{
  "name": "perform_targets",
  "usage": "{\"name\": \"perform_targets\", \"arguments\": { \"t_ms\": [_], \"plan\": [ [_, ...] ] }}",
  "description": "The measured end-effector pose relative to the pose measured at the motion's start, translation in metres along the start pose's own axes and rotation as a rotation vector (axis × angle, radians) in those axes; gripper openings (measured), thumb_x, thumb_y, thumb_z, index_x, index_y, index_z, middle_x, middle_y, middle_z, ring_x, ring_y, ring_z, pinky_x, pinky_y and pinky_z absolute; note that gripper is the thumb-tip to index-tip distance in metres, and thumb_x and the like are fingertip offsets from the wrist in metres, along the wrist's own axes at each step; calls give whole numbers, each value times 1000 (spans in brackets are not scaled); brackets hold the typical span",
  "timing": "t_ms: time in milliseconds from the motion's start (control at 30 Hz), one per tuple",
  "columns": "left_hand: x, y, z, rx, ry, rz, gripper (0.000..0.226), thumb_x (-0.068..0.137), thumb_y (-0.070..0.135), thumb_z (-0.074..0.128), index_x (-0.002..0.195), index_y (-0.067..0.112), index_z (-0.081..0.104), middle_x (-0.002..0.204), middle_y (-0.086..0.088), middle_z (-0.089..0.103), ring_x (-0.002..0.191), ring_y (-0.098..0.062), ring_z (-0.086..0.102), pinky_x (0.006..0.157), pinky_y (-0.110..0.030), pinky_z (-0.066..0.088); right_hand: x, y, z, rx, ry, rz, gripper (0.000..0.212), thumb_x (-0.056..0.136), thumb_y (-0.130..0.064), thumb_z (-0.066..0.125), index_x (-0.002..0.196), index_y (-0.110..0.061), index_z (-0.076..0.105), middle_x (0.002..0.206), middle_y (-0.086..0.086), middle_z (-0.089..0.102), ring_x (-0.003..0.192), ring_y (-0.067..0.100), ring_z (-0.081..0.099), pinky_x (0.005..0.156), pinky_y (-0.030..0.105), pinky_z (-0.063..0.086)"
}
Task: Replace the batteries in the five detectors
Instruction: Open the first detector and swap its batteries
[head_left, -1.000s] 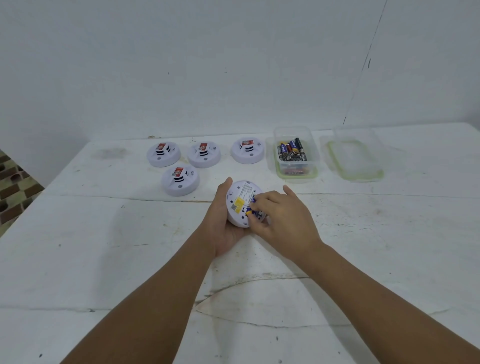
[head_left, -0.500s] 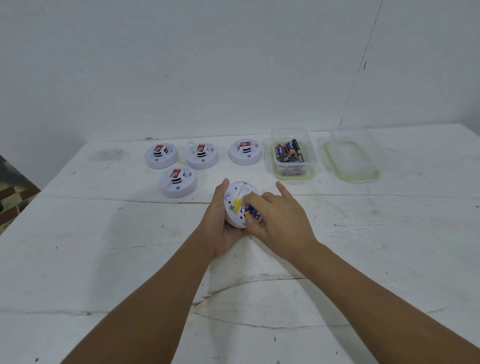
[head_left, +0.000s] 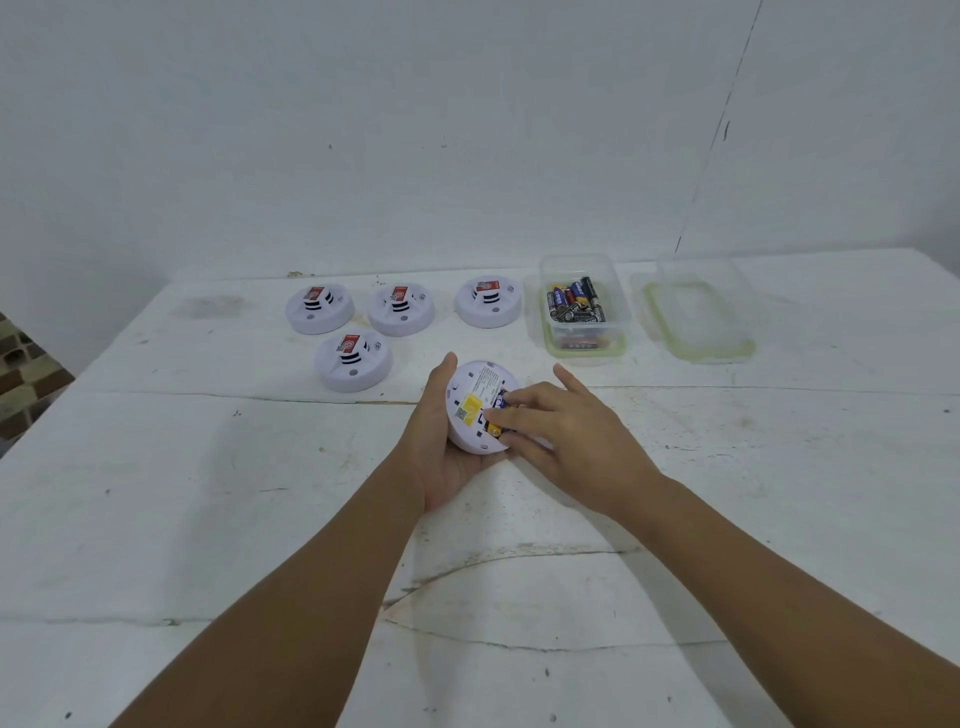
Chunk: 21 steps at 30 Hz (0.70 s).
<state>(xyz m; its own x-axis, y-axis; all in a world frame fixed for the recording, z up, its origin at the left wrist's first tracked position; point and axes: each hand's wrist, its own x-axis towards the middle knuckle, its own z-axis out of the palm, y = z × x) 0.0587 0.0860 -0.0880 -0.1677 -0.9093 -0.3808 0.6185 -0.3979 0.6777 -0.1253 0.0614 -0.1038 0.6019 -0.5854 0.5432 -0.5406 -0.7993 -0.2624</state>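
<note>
My left hand (head_left: 441, 457) cups the detector (head_left: 475, 405) just above the tabletop (head_left: 208, 493), tilted on edge, its labelled back facing me and to my right. My right hand (head_left: 566, 441) reaches in palm down, its grip pinched on a battery (head_left: 496, 413) lying lengthwise in the back. The battery box (head_left: 579, 312) stands beyond the detector, to its right.

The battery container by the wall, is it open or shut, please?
Open: the battery container has no cover on, and its lid lies beside it.
</note>
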Motion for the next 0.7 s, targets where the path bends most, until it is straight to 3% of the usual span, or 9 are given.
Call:
{"name": "perform_targets", "arguments": {
  "t_ms": [100,167,233,333,400,467,567,633,700],
  "plan": [
    [0,-1,0,-1,16,4,70,103,63,43,141,6,59,126,-20,72,104,-31,74,109,-52,49,7,3,-4,-74,-9,-89,26,100,-28,60,117,-20,78,109,6,67,88,20,70,120,57,35],
    [1,-1,-1,-18,22,5,67,103,62,43,135,7,63,126,-20,72,107,-30,72,112,-53,45,13,3,-7,-120,-19,-144,17,98,-21,65,109,-17,77,105,9,62,85,27,67,121,57,33],
    [1,0,-1,-40,16,6,66,102,62,44,134,8,64,129,-20,70,113,-31,69,115,-53,42,17,3,-8,-161,-16,-195,13,93,-14,74,106,-14,75,104,12,61,88,32,64,120,58,34],
    [1,-1,-1,-71,-1,2,65,101,60,47,133,7,64,131,-18,63,121,-30,58,124,-55,32,16,-2,-13,-87,47,-210,15,101,-18,66,110,-8,72,112,12,63,100,29,63,116,54,41],
    [3,-3,-3,-81,5,16,65,100,59,50,137,7,62,132,-15,64,125,-31,56,124,-56,30,13,-12,-16,115,126,-31,17,106,-21,59,113,-8,67,116,6,65,105,20,63,104,41,51],
    [6,-4,-5,-69,18,33,66,101,59,51,143,8,59,135,-16,67,128,-35,61,119,-58,39,10,-23,-19,389,208,287,11,108,-23,53,115,-16,58,107,-2,68,100,11,66,86,30,54],
    [6,-3,-2,-67,64,47,60,100,56,54,137,9,64,131,-22,70,122,-41,64,106,-57,50,5,-27,-14,534,261,557,7,107,-14,46,110,-20,47,80,-5,55,67,5,52,61,25,39],
    [5,-2,-1,-64,67,52,57,99,56,54,132,10,66,127,-22,72,118,-42,66,101,-56,53,0,-27,-6,551,188,650,11,105,-13,45,110,-23,45,70,-8,45,59,5,44,59,24,32],
    [4,-3,-1,-54,65,48,60,97,57,55,135,11,65,130,-23,70,121,-41,66,102,-57,53,-4,-26,2,542,121,689,9,105,-27,52,111,-28,45,66,-10,48,57,5,46,61,28,35]
  ]
}}
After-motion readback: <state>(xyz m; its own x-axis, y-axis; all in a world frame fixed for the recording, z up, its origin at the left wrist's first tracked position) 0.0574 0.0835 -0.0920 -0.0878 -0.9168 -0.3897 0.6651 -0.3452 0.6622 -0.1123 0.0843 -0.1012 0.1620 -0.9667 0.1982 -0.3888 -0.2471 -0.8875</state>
